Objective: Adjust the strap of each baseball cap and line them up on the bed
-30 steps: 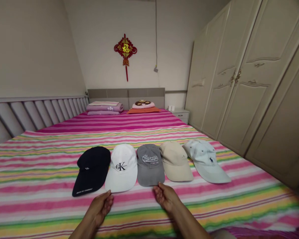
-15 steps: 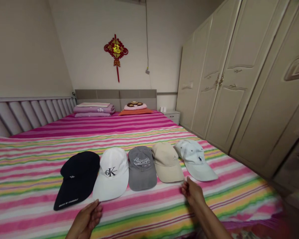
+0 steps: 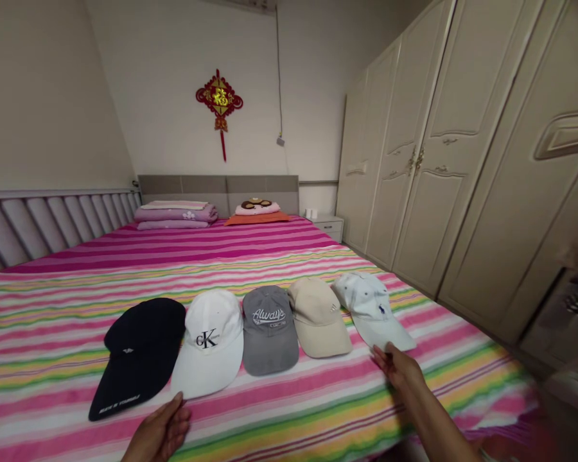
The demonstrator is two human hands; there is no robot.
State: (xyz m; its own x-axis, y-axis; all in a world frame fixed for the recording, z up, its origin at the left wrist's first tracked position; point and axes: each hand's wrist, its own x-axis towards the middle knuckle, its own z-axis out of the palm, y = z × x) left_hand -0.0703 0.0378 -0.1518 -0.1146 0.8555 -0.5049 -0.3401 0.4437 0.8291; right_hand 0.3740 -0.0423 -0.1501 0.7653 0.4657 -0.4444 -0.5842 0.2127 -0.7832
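A row of caps lies across the striped bed. My left hand (image 3: 160,428) is at the front brim edge of the white cap (image 3: 214,343), its thumb at the rim and its fingers curled. To the left is the navy cap (image 3: 139,356). The grey cap (image 3: 270,343) and the beige cap (image 3: 320,324) sit in the middle. At the right end lies the pale cap (image 3: 373,314) with a small dark emblem. My right hand (image 3: 399,367) reaches its front brim, thumb and fingers slightly apart at the edge. Some fingertips are hard to make out.
The bed is covered by a striped sheet (image 3: 279,417). Folded purple bedding (image 3: 176,215) and an orange pillow (image 3: 255,219) lie by the headboard (image 3: 183,186). Tall wardrobes (image 3: 472,212) stand along the right; a white nightstand (image 3: 328,226) is at the far corner. A railing (image 3: 62,218) borders the left.
My right hand has moved right, from beside the beige cap's brim to the pale cap's brim. My left hand stays at the white cap. The view has shifted slightly.
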